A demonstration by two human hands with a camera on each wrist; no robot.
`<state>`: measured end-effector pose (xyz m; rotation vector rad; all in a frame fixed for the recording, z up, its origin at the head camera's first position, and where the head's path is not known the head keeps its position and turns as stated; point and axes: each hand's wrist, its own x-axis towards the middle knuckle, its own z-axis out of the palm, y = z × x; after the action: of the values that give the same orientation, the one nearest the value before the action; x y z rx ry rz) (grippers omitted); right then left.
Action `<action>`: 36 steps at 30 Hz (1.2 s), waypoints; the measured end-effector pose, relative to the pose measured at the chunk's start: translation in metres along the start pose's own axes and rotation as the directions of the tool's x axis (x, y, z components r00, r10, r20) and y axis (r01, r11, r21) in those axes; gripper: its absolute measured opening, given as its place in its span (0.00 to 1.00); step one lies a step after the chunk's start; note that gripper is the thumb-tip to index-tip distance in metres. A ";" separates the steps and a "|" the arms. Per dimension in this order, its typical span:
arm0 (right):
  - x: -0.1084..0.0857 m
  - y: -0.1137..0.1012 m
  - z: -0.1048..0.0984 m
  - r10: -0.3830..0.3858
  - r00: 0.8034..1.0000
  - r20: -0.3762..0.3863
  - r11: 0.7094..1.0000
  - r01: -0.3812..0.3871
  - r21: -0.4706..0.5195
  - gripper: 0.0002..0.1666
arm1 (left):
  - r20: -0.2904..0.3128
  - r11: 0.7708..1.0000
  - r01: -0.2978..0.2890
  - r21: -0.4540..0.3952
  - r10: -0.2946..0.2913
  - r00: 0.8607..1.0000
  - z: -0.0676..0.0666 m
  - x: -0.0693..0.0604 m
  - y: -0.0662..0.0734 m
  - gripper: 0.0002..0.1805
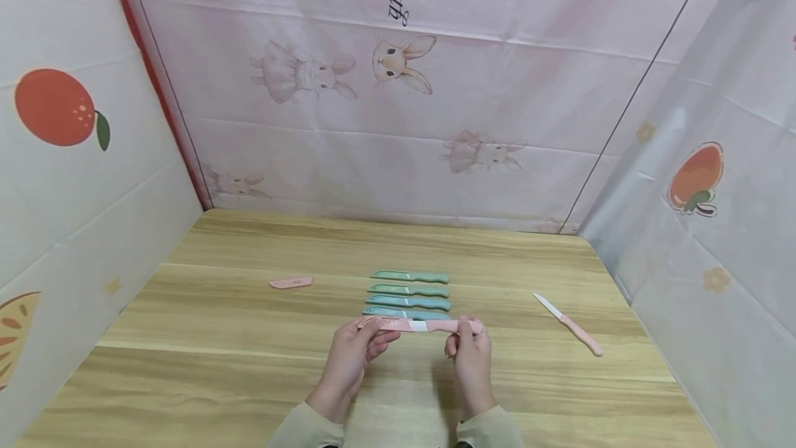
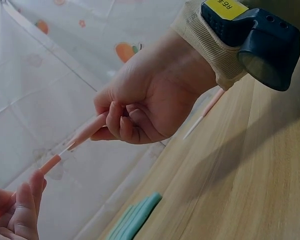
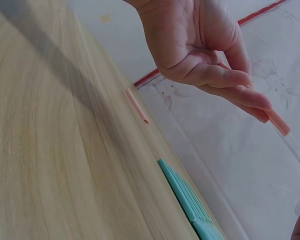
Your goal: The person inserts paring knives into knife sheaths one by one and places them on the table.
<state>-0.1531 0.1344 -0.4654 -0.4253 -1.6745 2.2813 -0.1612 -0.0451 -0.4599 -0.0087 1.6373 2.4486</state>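
Note:
A pink-handled paring knife is level between the two hands, its tip end inside a pink blade sheath. A short stretch of white blade shows between sheath and handle. My left hand pinches the sheath between thumb and fingers. My right hand grips the end of the handle, its fingers curled as the left wrist view shows. Just beyond the hands lie two green sheathed knives and two blue sheathed knives, stacked in parallel rows.
On the right of the wooden table lies a bare pink knife, its white blade pointing away. A loose pink sheath is at the left. Printed cloth walls enclose the back and both sides.

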 end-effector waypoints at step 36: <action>-0.002 0.003 0.002 0.019 1.000 -0.003 1.000 -0.019 -0.010 0.07 | -0.006 1.000 0.003 0.021 -0.003 1.000 0.004 0.002 -0.004 0.16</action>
<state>-0.1522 0.1308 -0.4680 -0.4491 -1.6879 2.2857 -0.1624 -0.0393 -0.4618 -0.0154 1.6646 2.4314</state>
